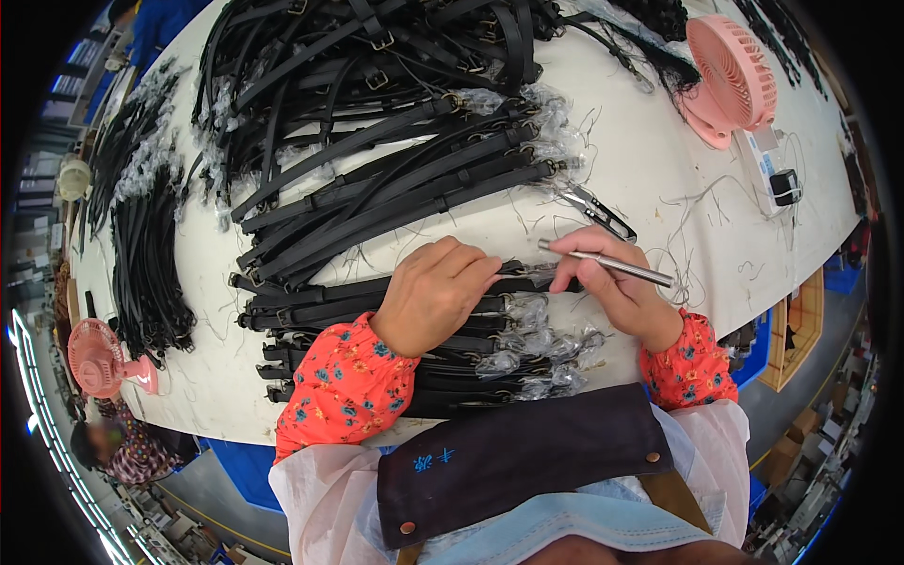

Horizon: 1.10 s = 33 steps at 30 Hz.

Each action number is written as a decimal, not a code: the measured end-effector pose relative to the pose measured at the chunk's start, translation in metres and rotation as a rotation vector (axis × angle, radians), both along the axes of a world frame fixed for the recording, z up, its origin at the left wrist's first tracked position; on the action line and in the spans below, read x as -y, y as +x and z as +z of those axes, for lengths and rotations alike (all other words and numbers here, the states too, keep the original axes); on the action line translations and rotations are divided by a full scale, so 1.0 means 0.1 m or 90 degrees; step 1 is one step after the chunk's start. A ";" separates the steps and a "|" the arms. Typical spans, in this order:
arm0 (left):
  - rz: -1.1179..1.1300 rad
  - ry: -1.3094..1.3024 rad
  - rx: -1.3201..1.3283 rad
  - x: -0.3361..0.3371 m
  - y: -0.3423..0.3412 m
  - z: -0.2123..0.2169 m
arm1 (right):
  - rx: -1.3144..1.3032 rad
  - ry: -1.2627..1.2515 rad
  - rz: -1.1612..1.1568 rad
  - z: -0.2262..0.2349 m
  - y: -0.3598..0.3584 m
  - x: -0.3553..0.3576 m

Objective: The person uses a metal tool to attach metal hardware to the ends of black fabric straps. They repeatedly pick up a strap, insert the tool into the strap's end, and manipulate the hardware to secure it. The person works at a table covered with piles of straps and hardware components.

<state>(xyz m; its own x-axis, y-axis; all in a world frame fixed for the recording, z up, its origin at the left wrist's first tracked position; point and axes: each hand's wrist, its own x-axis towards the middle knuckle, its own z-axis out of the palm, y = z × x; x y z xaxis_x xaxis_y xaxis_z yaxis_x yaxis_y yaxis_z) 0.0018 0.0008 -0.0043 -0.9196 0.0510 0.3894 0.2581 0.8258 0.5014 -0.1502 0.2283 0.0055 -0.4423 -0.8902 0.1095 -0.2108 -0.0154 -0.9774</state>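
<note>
Right hand (621, 290) closes around a slim silver tool (642, 272); left hand (433, 294), fingers bent, covers black belts (315, 296) on the tabletop (678, 179), its hold hidden, impossible to tell. Rightward, the tabletop reaches its curving edge; the upper belt pile (353, 55) is cut off.

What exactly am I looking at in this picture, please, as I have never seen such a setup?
There is no robot here: a person works with two bare hands, seen from above by a wide camera worn on the head, which bends straight edges. The right hand holds a silver rod. The left hand is over the near row of black belts; whether it pinches one is hard to tell. More belts lie farther back on the white table. A pink fan stands at left, a second pink fan at right.
</note>
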 end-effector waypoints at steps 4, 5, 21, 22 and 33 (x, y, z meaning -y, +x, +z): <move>-0.003 -0.004 -0.002 0.00 0.01 -0.02 | -0.051 -0.005 0.061 0.05 -0.01 0.04; -0.004 -0.009 -0.004 0.00 0.01 -0.01 | -0.056 -0.004 0.061 0.06 0.00 0.06; 0.000 -0.035 -0.014 -0.01 0.02 -0.04 | -0.085 -0.011 0.081 0.02 0.02 0.09; 0.000 -0.035 -0.015 -0.01 0.02 -0.04 | -0.089 -0.010 0.080 0.02 0.02 0.09; -0.001 -0.046 -0.023 -0.01 0.01 -0.05 | -0.097 -0.005 0.078 0.02 0.01 0.10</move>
<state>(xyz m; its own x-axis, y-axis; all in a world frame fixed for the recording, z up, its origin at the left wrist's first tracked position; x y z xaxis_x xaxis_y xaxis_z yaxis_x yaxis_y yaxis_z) 0.0033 0.0017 -0.0096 -0.9046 0.0823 0.4182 0.2772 0.8590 0.4304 -0.1492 0.2188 0.0073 -0.3084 -0.9351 0.1746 -0.3525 -0.0581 -0.9340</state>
